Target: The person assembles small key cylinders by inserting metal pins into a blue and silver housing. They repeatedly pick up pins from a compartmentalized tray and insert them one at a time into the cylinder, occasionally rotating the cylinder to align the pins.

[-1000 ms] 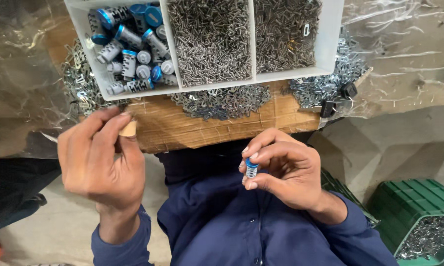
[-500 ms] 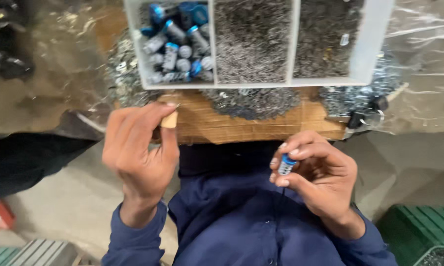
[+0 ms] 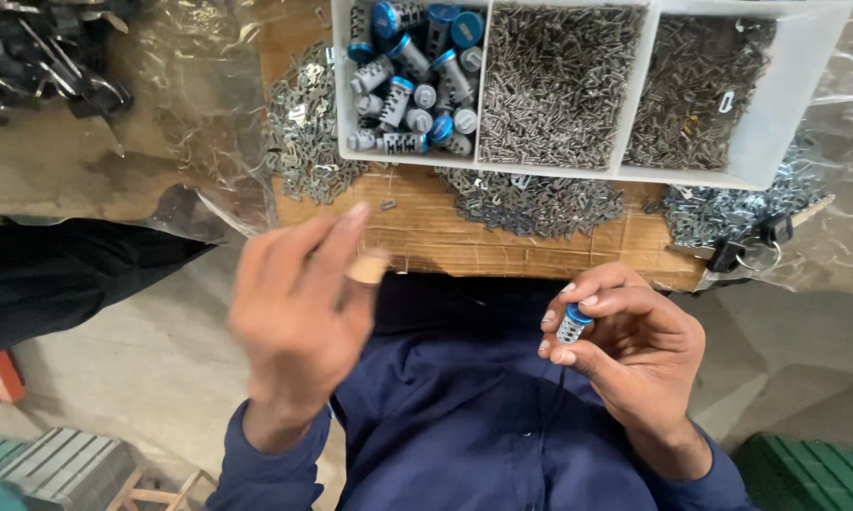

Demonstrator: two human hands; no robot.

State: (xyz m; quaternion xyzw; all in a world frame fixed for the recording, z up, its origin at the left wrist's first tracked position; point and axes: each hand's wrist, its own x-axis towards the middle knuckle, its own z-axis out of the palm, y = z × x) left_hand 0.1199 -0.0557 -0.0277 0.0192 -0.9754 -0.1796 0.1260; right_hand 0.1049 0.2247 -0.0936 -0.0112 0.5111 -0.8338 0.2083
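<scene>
At the far left, a dark heap of keys and rings (image 3: 52, 66) is lying on clear plastic sheeting (image 3: 199, 123). Next to it, loose metal bits (image 3: 303, 142) are spread over a wooden board (image 3: 502, 241). Below the board's near edge, the left hand (image 3: 298, 322) is being held up in the air, blurred, its fingers loosely curled and its thumb tip bandaged; whether anything is being pinched cannot be told. Above, a white tray (image 3: 786, 114) is resting on the board: blue-capped lock cylinders (image 3: 412, 80) are piled in its left compartment, small pins (image 3: 559, 85) in the middle and right ones. Further right, a single cylinder (image 3: 572, 325) is being gripped upright between the thumb and fingertips of the right hand (image 3: 634, 355), over a dark blue shirt (image 3: 474, 426). A green crate (image 3: 809, 478) is showing at the bottom right corner.
</scene>
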